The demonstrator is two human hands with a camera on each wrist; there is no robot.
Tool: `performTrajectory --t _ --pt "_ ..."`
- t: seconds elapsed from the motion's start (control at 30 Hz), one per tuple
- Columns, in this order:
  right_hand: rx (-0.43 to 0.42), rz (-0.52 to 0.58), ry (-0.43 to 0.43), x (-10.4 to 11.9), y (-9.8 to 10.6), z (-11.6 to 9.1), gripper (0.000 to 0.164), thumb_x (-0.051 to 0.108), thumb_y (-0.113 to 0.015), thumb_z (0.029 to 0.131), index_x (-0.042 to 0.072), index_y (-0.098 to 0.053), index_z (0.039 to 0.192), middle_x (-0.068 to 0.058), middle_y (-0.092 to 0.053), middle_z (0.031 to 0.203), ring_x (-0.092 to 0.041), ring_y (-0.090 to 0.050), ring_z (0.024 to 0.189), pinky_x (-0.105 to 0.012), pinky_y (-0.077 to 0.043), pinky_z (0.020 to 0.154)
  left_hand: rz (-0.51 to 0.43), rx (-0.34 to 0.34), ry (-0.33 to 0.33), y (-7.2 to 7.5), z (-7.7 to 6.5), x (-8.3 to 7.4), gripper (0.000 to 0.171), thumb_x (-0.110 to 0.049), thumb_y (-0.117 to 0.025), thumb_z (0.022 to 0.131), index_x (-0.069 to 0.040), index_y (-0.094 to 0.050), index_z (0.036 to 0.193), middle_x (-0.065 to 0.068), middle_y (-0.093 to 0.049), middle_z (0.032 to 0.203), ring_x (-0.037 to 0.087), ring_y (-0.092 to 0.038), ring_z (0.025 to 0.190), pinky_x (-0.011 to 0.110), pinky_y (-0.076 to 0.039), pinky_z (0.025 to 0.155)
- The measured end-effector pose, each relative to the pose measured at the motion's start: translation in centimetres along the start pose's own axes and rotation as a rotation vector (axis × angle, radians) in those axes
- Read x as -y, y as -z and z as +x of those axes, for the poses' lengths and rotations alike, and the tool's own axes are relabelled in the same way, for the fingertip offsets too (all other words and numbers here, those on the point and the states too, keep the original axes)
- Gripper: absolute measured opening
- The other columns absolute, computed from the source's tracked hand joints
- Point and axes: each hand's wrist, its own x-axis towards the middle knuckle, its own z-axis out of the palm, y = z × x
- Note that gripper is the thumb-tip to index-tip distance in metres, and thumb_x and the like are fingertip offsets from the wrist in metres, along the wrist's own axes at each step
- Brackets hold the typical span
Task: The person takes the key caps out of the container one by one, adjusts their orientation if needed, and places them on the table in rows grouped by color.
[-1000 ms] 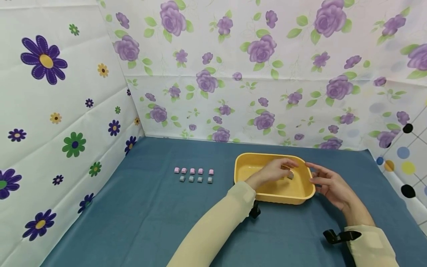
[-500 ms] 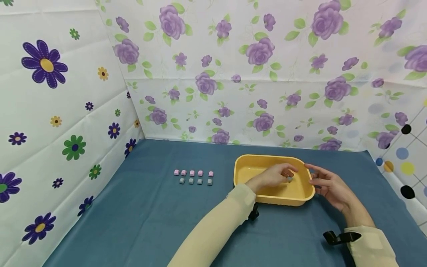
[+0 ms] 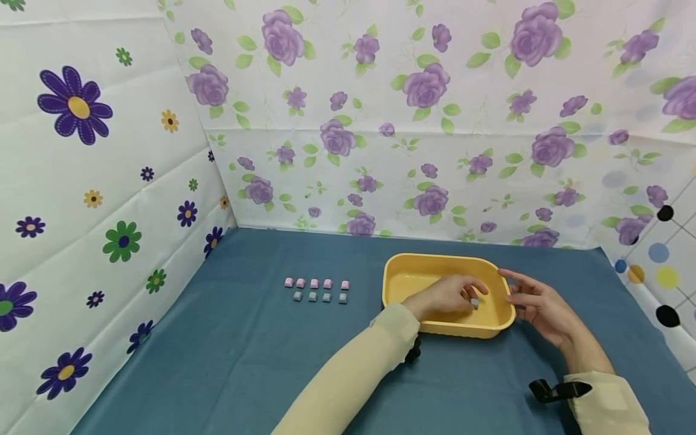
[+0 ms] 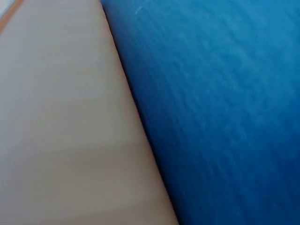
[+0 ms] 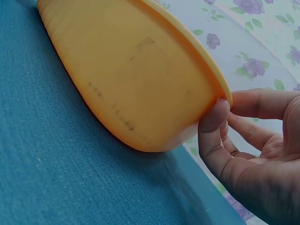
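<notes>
My left hand (image 3: 449, 293) reaches down into the yellow plastic basin (image 3: 394, 284), fingers curled toward its floor. At its fingertips is a small grey block (image 3: 475, 303), partly covered by the fingers, which seem to pinch it. On the basin's right side, my right hand (image 5: 255, 150) pinches the rim between thumb and fingers; the same hand (image 3: 546, 308) shows in the head view. Left of the basin lie a row of pink blocks (image 3: 314, 283) and, nearer me, a row of grey blocks (image 3: 312, 296). The left wrist view holds only a pale, blurred sleeve-like surface (image 4: 70, 117) and blue cloth.
A blue cloth (image 3: 244, 362) covers the table. Behind it hangs a white sheet with purple roses (image 3: 337, 138), and another flowered sheet (image 3: 122, 241) stands along the left. Black camera mounts sit at both wrists, the right one (image 3: 560, 391) plainly visible.
My left hand has shifted slightly toward me inside the basin, and the grey block at its fingertips has moved the same way. The right hand stays at the rim; both rows look unchanged.
</notes>
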Motion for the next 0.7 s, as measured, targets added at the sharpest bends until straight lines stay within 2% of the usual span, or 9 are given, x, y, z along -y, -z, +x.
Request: performTrajectory --t 0.23,0.43,0.7 --pt "0.014 0.009 0.006 0.02 0.01 -0.05 0.062 0.002 -0.051 0.101 0.005 -0.023 0.156 -0.008 -0.05 0.109 -0.017 -0.062 0.091 -0.035 -0.057 0.076 0.049 -0.014 -0.001 -0.51 0.36 0.27 0.03 -0.009 -0.072 0.09 -0.017 -0.068 0.118 -0.004 -0.066 0.096 0.002 -0.058 0.08 0.013 -0.046 0.07" --pt "0.021 0.014 0.007 -0.05 0.07 -0.06 0.061 0.002 -0.051 0.101 0.005 -0.023 0.156 -0.008 -0.052 0.109 -0.018 -0.063 0.092 -0.036 -0.057 0.077 0.073 -0.015 -0.009 -0.72 0.41 0.34 0.023 -0.014 -0.067 0.095 -0.018 -0.068 0.117 -0.006 -0.065 0.092 0.003 -0.058 0.077 0.013 -0.046 0.069" --pt "0.024 0.029 0.018 -0.19 0.12 0.09 0.061 0.001 -0.05 0.101 0.005 -0.024 0.156 -0.007 -0.051 0.107 -0.017 -0.064 0.09 -0.036 -0.057 0.077 0.084 -0.094 0.0 -0.49 0.29 -0.09 0.024 -0.016 -0.061 0.099 -0.022 -0.067 0.121 -0.009 -0.064 0.099 0.0 -0.056 0.084 0.014 -0.044 0.074"
